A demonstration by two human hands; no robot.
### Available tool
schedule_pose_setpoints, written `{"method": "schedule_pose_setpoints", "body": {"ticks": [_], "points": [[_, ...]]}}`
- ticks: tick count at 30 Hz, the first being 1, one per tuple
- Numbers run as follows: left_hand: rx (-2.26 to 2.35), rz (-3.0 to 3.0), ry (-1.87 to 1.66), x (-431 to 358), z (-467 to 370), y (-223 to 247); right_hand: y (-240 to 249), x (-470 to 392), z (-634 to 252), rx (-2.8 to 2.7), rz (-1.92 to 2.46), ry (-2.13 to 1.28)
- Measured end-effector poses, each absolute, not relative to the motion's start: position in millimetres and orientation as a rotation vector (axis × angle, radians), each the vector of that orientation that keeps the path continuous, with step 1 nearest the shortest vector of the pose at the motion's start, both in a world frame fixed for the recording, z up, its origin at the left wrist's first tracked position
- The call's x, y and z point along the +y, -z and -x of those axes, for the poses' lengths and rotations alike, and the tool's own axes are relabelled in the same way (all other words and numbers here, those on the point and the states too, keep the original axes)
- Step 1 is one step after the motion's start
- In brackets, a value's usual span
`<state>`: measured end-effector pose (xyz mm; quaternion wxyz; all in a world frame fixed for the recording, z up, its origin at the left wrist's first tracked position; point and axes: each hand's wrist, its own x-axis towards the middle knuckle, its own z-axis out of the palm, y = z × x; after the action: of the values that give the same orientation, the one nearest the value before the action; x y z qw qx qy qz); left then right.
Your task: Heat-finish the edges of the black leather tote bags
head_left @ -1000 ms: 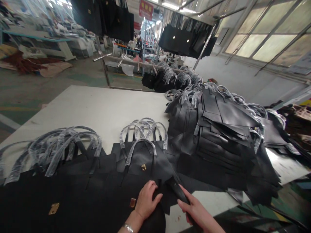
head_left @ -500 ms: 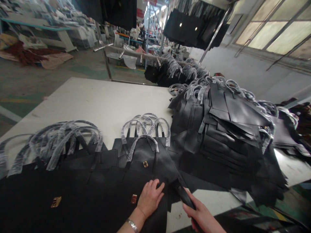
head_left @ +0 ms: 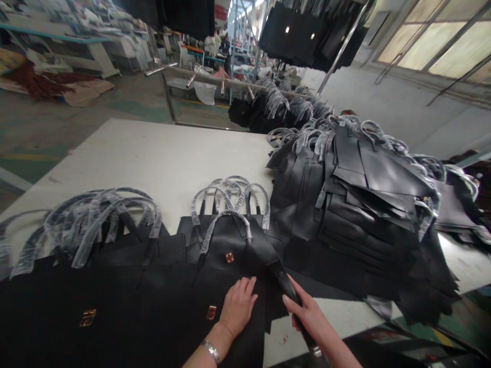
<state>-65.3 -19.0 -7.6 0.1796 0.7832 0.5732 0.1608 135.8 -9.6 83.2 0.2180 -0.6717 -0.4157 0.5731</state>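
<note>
At the lower centre of the frame, the left hand (head_left: 238,306) lies palm down, fingers close together, on a black panel (head_left: 153,322) with gold clasps (head_left: 88,318). Just right of it, the right hand (head_left: 307,314) grips a black tool (head_left: 287,286), its tip pointing up-left. Film-wrapped handles (head_left: 103,214) arch at left and centre; a pile (head_left: 353,225) of black pieces fills the right of the desk (head_left: 184,158).

Passage lies open over the worktop (head_left: 153,148) at far left; 2 clusters of plastic-wrapped handles (head_left: 95,220) obstruct its near side, stacked black bag panels (head_left: 356,204) the right.
</note>
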Motion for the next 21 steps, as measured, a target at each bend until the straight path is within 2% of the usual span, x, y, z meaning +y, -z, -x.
{"method": "schedule_pose_setpoints", "body": {"ticks": [6,12,18,21], "points": [[1.594,-2.023,-0.314,9.4,62.1,-13.0,-84.1,-29.2,-156.9,-1.193,1.914,-1.592],[1.449,-1.924,-0.482,8.8,74.1,-9.4,-96.9,-34.3,-174.8,-1.137,1.784,-1.824],[1.417,-1.854,-0.585,7.5,74.2,0.8,-113.4,-36.8,-185.4,-1.194,1.767,-1.819],[1.378,-1.853,-0.653,7.5,74.6,4.7,-117.5,-37.0,-178.3,-1.179,1.731,-1.959]]}}
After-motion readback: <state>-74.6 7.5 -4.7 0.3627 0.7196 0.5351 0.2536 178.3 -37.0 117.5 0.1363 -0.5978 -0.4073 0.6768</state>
